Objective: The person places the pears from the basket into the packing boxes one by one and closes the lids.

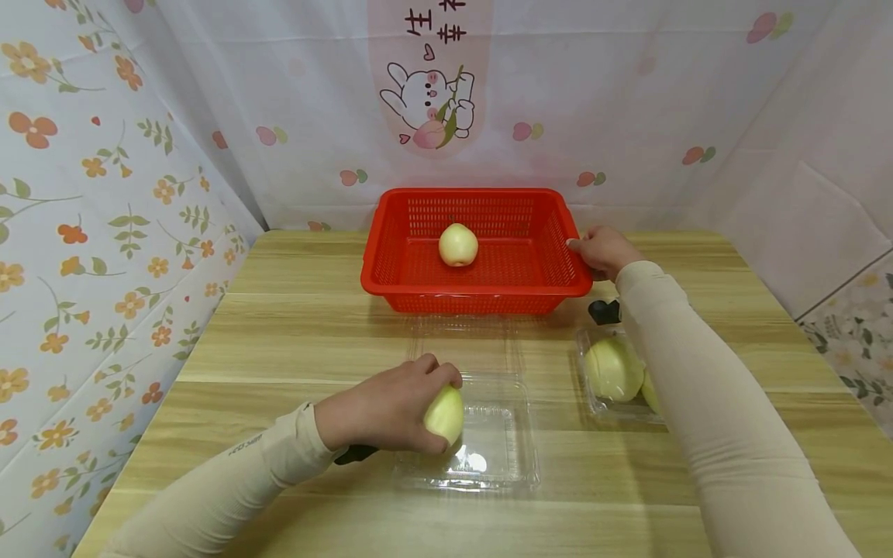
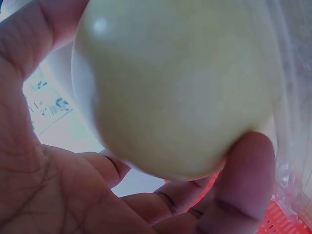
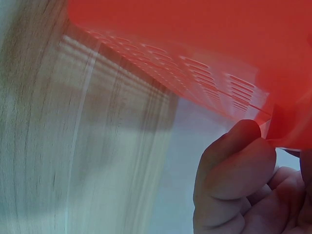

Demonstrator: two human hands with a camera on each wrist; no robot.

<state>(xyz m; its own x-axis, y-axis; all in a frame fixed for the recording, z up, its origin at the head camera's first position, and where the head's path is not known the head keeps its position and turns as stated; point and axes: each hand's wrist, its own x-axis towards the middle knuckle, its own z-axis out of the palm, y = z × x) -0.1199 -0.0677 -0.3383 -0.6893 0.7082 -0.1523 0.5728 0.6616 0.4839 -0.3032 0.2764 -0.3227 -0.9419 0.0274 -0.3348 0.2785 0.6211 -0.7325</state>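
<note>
My left hand (image 1: 391, 407) grips a pale yellow apple (image 1: 445, 417) at the left side of a clear plastic clamshell box (image 1: 498, 438), whose lid lies folded back. In the left wrist view, fingers and thumb curl round the apple (image 2: 180, 87); whether it touches the box floor I cannot tell. Farther back, my right hand (image 1: 605, 252) pinches the right rim of a red plastic basket (image 1: 474, 291). In the right wrist view, bent fingers hold the edge of the basket (image 3: 185, 29). One more apple (image 1: 458, 245) sits inside the basket.
A second clear box (image 1: 596, 399) with pale apples (image 1: 614, 368) in it stands on the right, partly hidden under my right forearm. The wooden table (image 1: 293, 333) reaches back to a printed cloth (image 1: 307, 139), close behind the basket. Another flowered cloth (image 1: 105, 256) hangs at the left.
</note>
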